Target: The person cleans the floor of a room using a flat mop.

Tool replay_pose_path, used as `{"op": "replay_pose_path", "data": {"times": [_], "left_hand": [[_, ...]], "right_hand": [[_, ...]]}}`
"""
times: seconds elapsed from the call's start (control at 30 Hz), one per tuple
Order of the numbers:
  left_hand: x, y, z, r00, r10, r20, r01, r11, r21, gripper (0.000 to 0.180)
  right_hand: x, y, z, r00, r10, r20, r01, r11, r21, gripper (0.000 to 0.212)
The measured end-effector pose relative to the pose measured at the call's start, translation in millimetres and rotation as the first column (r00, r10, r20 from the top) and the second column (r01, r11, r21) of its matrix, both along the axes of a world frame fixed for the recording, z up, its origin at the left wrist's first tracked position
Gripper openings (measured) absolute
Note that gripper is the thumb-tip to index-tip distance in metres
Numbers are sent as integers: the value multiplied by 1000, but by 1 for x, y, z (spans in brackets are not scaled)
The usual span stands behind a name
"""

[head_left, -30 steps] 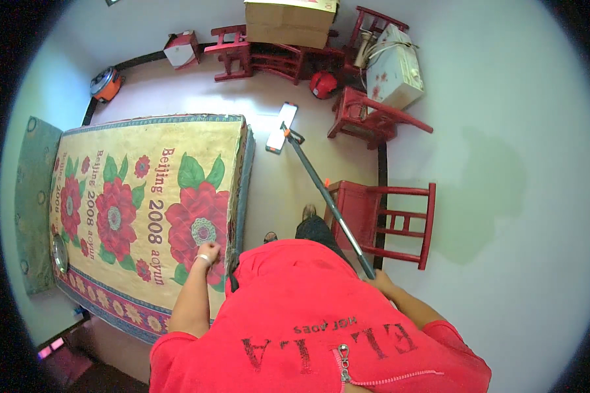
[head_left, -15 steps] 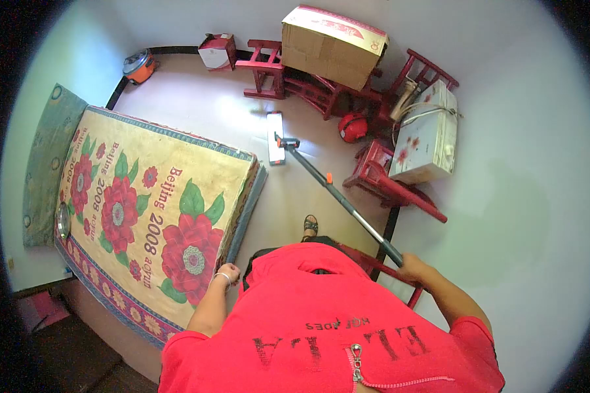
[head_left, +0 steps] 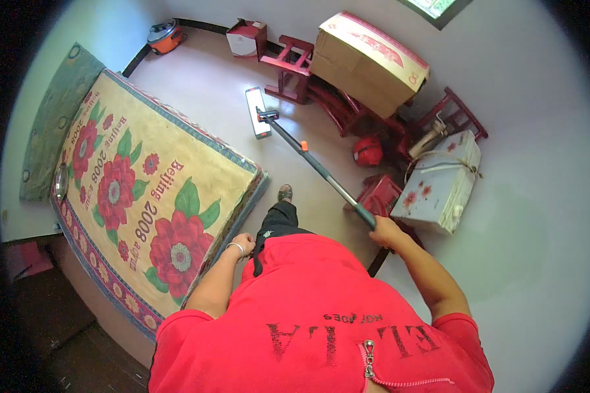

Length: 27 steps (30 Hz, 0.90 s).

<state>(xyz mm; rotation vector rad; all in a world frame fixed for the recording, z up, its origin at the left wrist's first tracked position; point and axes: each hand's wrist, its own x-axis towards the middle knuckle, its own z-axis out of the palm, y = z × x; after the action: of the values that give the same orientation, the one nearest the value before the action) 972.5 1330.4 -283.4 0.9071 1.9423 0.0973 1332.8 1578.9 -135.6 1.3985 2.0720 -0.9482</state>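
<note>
My right hand (head_left: 385, 233) is wrapped round the upper end of the handle of a flat mop (head_left: 321, 171). Its pole is dark with a silver stretch and an orange clip, and slants away to the far left. The long white mop head (head_left: 257, 111) lies on the floor between the bed and the red stools. My left hand (head_left: 245, 243), with a white bracelet at the wrist, hangs beside the bed's near corner. Its fingers are curled in, and nothing shows in them.
A low bed (head_left: 242, 171) with a flowered cover stands on the left. Along the far wall are an orange pot (head_left: 167, 40), a small box (head_left: 246, 40), a red stool (head_left: 287, 69) and a large carton (head_left: 360, 65). A tied white box (head_left: 439, 180) sits at the right.
The mop head has moved left and farther away over the floor. My right hand has come left and forward with the handle, and one foot has stepped ahead.
</note>
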Motion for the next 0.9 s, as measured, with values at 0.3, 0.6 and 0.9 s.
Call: {"op": "replay_pose_path", "data": {"times": [0.3,0.6,0.9], "left_hand": [[-62,103,0,991,124,-41,-128,986,-106,16],[-107,145,-3,845,518,135,-514,855,-66,22],[-83,125,12,908,415,-65,-412,851,-325,24]], "right_hand": [[-212,143,-40,999,-3,43,12,978,-209,22],[-53,182,-99,967,249,-49,-252,966,-61,36],[-25,238,-38,974,169,150,-123,953,-276,42]]}}
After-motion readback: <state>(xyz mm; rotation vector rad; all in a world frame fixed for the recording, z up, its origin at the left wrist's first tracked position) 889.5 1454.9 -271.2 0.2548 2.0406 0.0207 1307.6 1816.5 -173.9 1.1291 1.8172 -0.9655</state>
